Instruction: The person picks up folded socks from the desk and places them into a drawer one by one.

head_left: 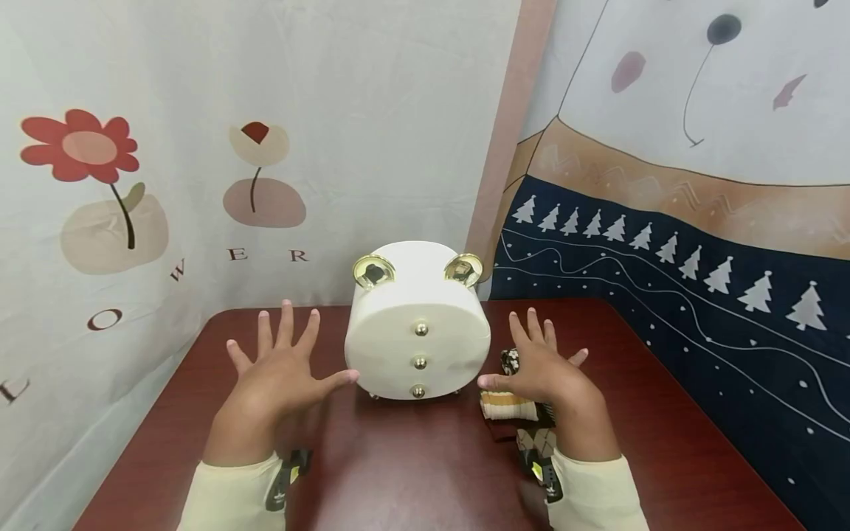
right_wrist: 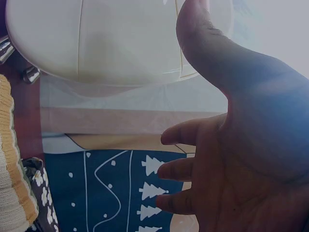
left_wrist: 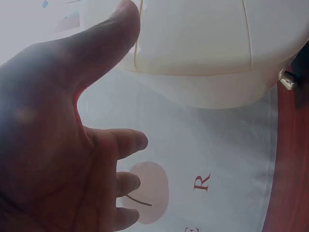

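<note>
A glossy cream-white rounded box (head_left: 392, 354) stands at the middle of the table, with three gold knobs (head_left: 420, 363) in a column on its front. Two round gold ear-like pieces (head_left: 373, 272) sit on its top, and small metal feet (left_wrist: 288, 80) hold it up. On the box's left, my left hand (head_left: 275, 387) is spread wide, its thumb tip overlapping the lower edge in the head view. My right hand (head_left: 547, 376) is also spread, to the right of the box, above a small pile of folded knit fabric (head_left: 508, 407). Neither hand grips anything.
The red-brown table (head_left: 412, 472) ends at a white flower-print cloth (head_left: 372, 110) behind and a dark blue tree-print cloth (head_left: 664, 310) on the right. A black floral fabric piece (right_wrist: 46, 193) and a brown patterned one (head_left: 536, 441) lie in the pile.
</note>
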A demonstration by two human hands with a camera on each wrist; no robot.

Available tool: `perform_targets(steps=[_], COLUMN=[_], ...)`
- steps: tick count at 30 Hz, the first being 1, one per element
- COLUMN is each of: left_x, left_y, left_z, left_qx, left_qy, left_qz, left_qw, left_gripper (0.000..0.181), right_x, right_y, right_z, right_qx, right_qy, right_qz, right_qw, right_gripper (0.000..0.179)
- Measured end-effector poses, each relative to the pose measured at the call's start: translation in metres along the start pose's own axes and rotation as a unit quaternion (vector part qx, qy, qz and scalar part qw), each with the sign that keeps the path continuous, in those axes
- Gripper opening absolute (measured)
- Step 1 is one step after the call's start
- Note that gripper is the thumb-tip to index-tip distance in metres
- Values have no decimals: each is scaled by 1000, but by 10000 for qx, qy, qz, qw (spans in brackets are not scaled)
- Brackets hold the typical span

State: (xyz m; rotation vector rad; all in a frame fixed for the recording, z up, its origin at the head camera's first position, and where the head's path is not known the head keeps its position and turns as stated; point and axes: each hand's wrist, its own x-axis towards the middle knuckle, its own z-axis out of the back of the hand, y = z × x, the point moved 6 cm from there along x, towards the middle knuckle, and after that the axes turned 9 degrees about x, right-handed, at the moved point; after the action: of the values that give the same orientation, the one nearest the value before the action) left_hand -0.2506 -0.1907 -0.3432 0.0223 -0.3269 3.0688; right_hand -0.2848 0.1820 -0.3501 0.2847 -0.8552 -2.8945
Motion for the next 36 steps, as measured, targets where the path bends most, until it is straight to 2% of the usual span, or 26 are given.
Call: perform_targets(steps=[5,11,16,22,27,28,30,32,34,35,36], left_x=[3,7,14,30,45,47,50,52,53,54,55], left_y=[-1,-5,-6,-9,-14,-14,-14,-14,-15,-16,-17], left_z=[-2,-7,-6,-11,-18,-20,-26,-32,-38,-40,-42], left_qx=[-139,-445,-909,-1683,-2389,-2587,-3194,-3888,-4567,-4805,-4961], left_qy=[68,290,287,89,-145,-137,46,247,415,466,467], left_qz=[-6,-7,-45,-141,-276,-288,-176,42,310,433,514], left_qw=[9999,9986,9954,9856,9706,9654,9474,9210,8881,8747,8655], left_gripper=[127,120,106,89,82,81,83,84,85,85,85], right_x=[0,1,3,3,4,4,4,3,2,1,-1], right_y=[-1,2,6,10,11,12,13,17,22,25,29], right_z=[-1,-1,1,5,6,6,5,5,6,6,6], right_qx=[39,110,279,343,293,288,278,248,196,157,119], right_qy=[-1,-32,-314,-597,-716,-728,-755,-858,-1087,-1244,-1432], right_qz=[6,125,378,571,589,600,638,729,875,966,1073], right_qw=[10000,9999,9984,9960,9953,9951,9947,9933,9900,9874,9838], right_gripper=[135,135,130,125,123,122,121,119,116,115,114])
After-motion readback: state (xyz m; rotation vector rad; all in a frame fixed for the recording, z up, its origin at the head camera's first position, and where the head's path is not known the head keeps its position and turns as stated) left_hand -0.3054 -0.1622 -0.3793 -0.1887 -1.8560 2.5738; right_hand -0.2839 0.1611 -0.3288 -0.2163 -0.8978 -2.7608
